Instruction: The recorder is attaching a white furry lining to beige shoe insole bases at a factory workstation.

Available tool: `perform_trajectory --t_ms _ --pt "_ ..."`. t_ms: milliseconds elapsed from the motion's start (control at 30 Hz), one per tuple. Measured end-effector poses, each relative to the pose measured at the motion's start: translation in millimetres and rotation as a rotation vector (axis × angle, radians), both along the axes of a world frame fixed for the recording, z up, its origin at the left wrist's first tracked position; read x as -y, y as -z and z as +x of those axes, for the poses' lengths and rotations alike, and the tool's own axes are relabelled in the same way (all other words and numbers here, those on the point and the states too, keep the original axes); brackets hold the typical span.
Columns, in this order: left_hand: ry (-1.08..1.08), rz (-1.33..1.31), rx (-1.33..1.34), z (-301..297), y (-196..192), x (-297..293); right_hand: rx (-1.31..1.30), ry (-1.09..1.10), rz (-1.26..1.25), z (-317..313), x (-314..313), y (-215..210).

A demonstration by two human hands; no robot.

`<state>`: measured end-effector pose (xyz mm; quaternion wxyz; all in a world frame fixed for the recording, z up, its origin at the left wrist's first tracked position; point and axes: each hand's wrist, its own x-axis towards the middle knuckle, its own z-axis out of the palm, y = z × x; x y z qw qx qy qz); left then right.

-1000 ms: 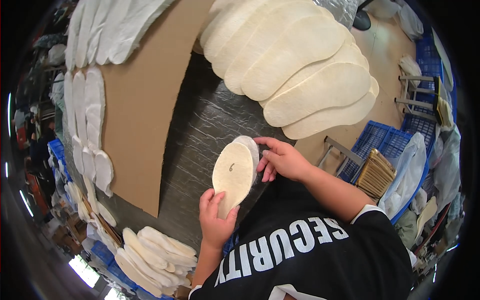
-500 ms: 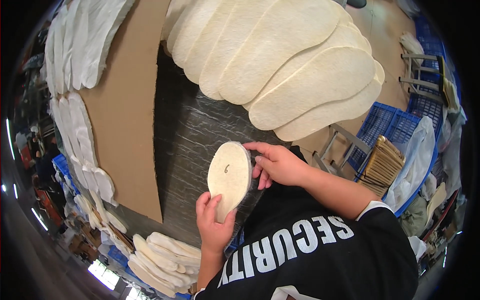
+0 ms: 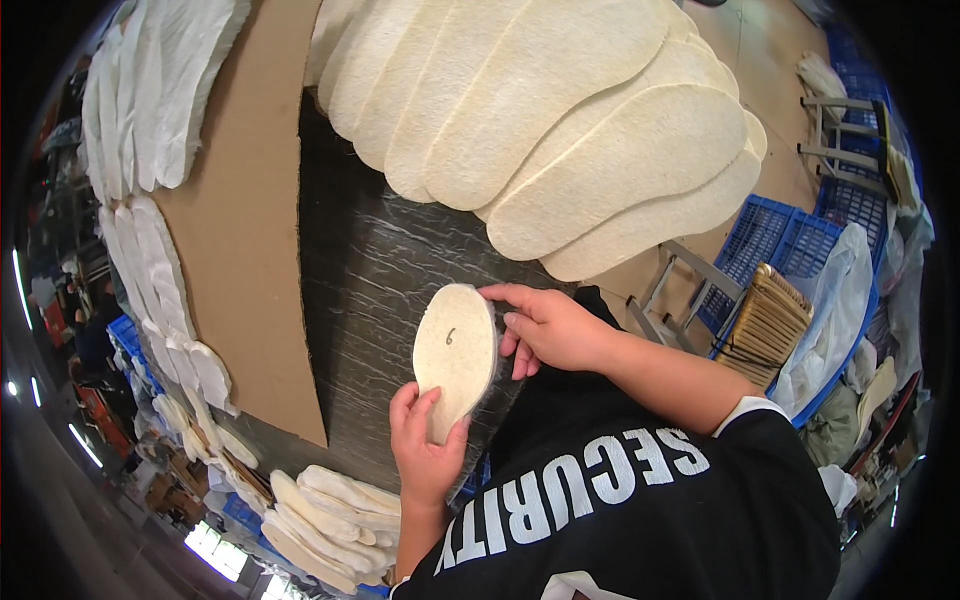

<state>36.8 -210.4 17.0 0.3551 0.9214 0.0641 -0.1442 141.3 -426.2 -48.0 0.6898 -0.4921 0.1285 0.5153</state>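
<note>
A cream, felt-like insole (image 3: 455, 345) with a small dark handwritten mark lies tilted in front of me, a pale fuzzy layer showing along its right edge. My left hand (image 3: 428, 445) grips its narrow lower end, thumb on one side and fingers on the other. At its upper right edge, the index fingertip of my right hand (image 3: 545, 325) touches the rim; that thumb is apart and the other fingers are loosely bent. Beyond both hands, a fanned row of large cream insoles (image 3: 560, 110) overlaps on the dark, wrinkled table covering (image 3: 390, 260).
A brown cardboard sheet (image 3: 245, 240) lies to the left, with white insoles (image 3: 150, 100) along its far side. More insoles (image 3: 330, 520) are piled at lower left. On the right stand a woven-seat stool (image 3: 765, 325), blue plastic crates (image 3: 760, 240) and a metal-framed stool (image 3: 845, 150).
The view has shifted slightly, so the fanned insoles and cardboard sit a little further left. Both hands keep nearly the same place on the insole.
</note>
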Motion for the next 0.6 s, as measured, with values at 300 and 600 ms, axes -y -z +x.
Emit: perform_trajectory --t_ms 300,600 --pt "0.001 0.012 -0.034 2 4 1 0.011 -0.033 0.009 3 1 -2" --pt "-0.005 -0.011 -0.05 -1 4 -3 0.329 -0.048 -0.119 13 0 -15"
